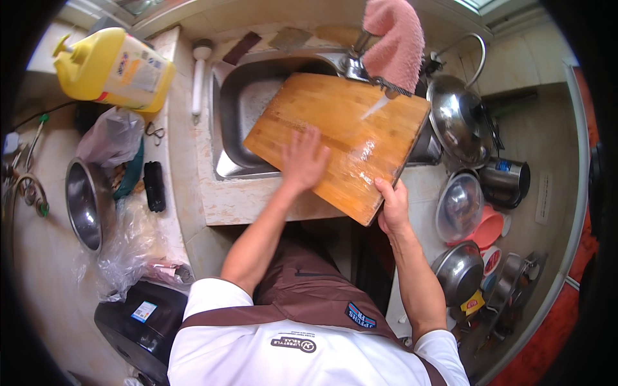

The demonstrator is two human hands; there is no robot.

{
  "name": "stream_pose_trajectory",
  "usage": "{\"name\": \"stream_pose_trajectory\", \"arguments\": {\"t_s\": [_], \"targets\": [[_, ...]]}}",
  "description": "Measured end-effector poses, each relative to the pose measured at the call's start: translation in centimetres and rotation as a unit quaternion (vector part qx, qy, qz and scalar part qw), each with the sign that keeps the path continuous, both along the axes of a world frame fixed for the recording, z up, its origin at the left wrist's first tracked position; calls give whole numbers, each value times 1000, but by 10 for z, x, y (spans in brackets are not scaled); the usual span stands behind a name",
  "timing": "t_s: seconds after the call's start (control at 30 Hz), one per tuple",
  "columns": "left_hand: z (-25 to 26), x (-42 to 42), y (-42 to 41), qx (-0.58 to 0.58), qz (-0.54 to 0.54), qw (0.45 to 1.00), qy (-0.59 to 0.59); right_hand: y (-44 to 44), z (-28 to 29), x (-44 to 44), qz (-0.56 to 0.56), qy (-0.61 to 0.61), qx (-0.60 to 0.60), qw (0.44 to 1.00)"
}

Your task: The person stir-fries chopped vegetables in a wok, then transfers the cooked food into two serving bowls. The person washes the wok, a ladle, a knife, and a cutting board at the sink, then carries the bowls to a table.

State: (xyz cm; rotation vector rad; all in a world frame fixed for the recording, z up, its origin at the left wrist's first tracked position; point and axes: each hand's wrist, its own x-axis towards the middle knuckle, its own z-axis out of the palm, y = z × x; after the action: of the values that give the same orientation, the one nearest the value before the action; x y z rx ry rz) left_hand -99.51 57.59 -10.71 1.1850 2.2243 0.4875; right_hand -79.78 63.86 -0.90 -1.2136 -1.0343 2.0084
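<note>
A wet wooden cutting board [347, 130] lies tilted across the stainless steel sink [241, 96], covering much of its basin. My right hand [393, 205] grips the board's near right corner, thumb on top and the other fingers under the edge. Palm down on the board's wet face, my left hand [305, 161] has its fingers spread and looks slightly blurred. Water runs from the faucet [355, 67] onto the upper right of the board. Over the faucet hangs a pink towel [396, 43], hiding part of it.
To the left stand a yellow pump jug [116, 70], a steel bowl [84, 205] and plastic bags [130, 241]. On the right are a steel pot lid [458, 120], a clear plastic bowl [459, 207], a steel strainer [458, 270] and a steel container [504, 181].
</note>
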Motion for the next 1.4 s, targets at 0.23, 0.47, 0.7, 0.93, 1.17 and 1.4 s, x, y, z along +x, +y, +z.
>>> {"name": "stream_pose_trajectory", "arguments": {"t_s": [0.23,0.47,0.7,0.93,1.17,1.4], "targets": [[74,50,11,171,-115,974,-97,-1,15,2,-15,-9,27,999],[-131,-129,-8,-87,196,955,-206,14,51,72,16,-23,14,1000],[-43,-66,85,3,111,994,-16,-14,29,56,12,-25,45,999],[39,37,100,172,-68,982,-32,-27,21,21,-4,-38,34,999],[-37,-24,132,202,-64,970,-118,-28,56,38,-17,-43,0,999],[-65,-90,132,-50,29,998,-28,-13,46,78,-1,-52,-58,997]]}}
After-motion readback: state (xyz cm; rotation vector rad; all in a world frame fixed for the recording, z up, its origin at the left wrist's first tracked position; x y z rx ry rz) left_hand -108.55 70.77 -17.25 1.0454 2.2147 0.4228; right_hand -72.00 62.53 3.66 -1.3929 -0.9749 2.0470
